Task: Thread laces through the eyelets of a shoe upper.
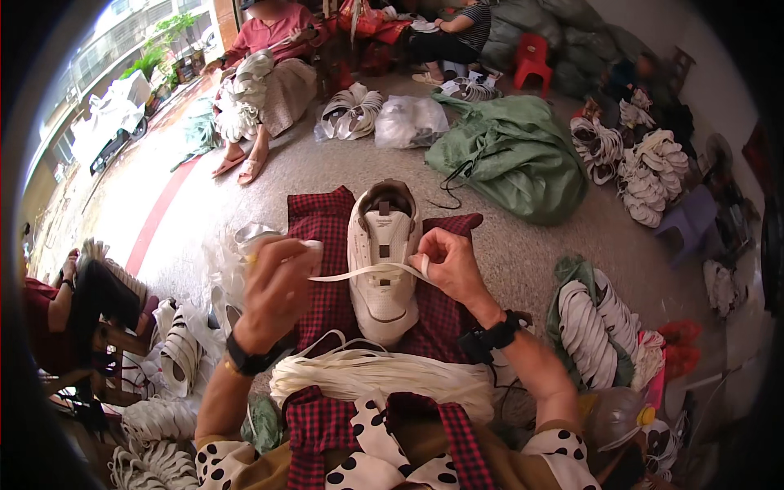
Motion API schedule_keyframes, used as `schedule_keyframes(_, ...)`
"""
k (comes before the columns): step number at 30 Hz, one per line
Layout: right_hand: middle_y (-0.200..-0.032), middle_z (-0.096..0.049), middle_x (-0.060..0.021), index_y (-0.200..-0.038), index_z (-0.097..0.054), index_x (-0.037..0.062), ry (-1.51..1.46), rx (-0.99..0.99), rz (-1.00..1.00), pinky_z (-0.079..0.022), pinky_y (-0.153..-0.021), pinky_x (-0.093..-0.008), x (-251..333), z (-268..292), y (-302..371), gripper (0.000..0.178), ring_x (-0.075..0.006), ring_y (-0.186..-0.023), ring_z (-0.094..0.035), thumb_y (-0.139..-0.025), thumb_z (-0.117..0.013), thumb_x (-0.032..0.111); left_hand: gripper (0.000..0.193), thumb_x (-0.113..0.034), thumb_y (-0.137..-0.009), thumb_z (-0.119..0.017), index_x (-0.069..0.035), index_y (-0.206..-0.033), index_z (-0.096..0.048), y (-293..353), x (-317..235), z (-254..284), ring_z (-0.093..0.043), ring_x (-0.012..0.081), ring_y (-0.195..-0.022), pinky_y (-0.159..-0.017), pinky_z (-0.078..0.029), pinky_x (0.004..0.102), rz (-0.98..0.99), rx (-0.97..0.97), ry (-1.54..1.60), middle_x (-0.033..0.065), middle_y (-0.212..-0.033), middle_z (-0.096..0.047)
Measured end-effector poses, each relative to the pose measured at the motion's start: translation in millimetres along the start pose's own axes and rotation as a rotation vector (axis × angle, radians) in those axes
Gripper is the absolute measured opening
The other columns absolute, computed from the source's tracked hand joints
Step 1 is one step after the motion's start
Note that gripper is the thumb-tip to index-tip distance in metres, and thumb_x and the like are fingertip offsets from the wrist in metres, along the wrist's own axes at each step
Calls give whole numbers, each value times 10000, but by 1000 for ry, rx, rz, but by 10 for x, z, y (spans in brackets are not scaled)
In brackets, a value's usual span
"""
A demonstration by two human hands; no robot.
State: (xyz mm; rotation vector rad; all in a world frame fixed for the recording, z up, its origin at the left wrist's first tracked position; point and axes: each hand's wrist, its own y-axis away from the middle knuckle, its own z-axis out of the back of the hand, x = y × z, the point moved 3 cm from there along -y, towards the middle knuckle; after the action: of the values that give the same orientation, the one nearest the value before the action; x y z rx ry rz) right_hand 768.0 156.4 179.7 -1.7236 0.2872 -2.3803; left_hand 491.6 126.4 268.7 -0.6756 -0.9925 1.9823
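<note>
A cream-white sneaker (371, 302) lies in front of me with its heel opening at the far end, resting on a red-and-black checked cloth (320, 220) over my lap. A flat white shoelace (359, 273) stretches across the shoe's upper between my hands. To the right of the shoe, my right hand (453, 261) is closed, pinching the lace between thumb and fingers. On the left side my left hand (278, 286), slightly blurred, curls its fingers round the lace's other stretch. A thick bundle of loose white laces (376, 380) lies nearest to my body.
A green sack (514, 155) and a clear plastic bag (411, 121) are on the floor ahead. White shoe parts are stacked at right (588, 335) and lower left (180, 351). A seated person (278, 41) holds similar parts; other people sit farther back and at left. A red stool (532, 61) stands behind.
</note>
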Motion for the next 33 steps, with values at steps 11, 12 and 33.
schedule_keyframes(11, -699, -679, -120, -984, -637, 18, 314, 93, 400, -530, -607, -333, 373, -120, -235, 234, -203, -661, -701, -754, -679, 10, 83, -45, -832, -668, -21, -909, -650, 176, 83, 456, -613, 276, -884, -818, -482, 358, 412, -222, 305, 137, -903, -634)
schedule_keyframes(12, -725, -692, -128, -1013, -649, 16, 329, 80, 433, -541, -636, -339, 350, -28, -178, 266, -217, -682, -711, -748, -651, -1, 76, -8, -813, -655, -18, -888, -656, 133, 144, 178, -631, 273, -903, -823, -492, 356, 387, -49, 119, 121, -912, -657)
schedule_keyframes(33, -782, -655, -223, -854, -609, -5, 778, 487, 645, -533, -719, -484, 591, 106, -483, 97, -393, -817, -686, -760, -586, 5, 76, 46, -853, -648, -8, -905, -654, 353, 305, -1092, -657, 87, -807, -740, -527, 247, 700, 130, 684, 39, -843, -696)
